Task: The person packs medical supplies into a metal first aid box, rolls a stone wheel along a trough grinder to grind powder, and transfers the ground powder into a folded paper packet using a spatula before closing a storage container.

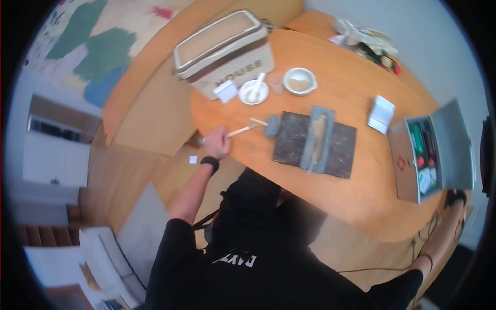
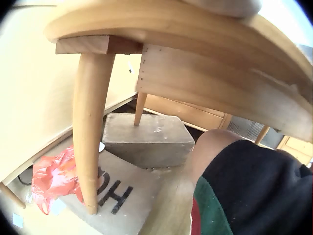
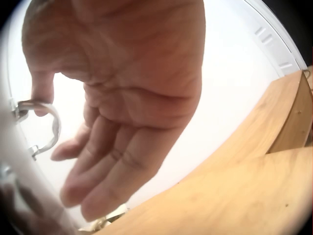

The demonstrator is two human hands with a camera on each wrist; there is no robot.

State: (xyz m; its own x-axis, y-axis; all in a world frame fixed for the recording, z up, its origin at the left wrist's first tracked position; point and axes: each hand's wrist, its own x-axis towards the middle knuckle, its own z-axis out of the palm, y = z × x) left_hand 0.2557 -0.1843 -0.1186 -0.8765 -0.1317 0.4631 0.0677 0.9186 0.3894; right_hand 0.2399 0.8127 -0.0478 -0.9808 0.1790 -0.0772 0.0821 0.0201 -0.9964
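At the table's near left edge my left hand (image 1: 217, 142) holds the end of a slim tool (image 1: 243, 130) with a pale handle and grey tip. Only a rounded part of that hand (image 2: 227, 6) shows above the tabletop in the left wrist view. On the far right stands a light grey metal case (image 1: 408, 165), its lid (image 1: 454, 147) raised. My right hand (image 1: 455, 199) is at the case's near right corner. Seen closely, this hand (image 3: 127, 88) has its fingers loosely extended, with the thumb behind a silver metal loop (image 3: 55, 125).
A dark slab (image 1: 341, 150) bears a long grey block (image 1: 316, 142). Around it are a grey lump with a stick (image 1: 272, 126), a white bowl (image 1: 300, 72), a mortar (image 1: 248, 93), white boxes (image 1: 381, 114) and a bag marked HOUSE (image 1: 227, 57). A table leg (image 2: 90, 132) stands below.
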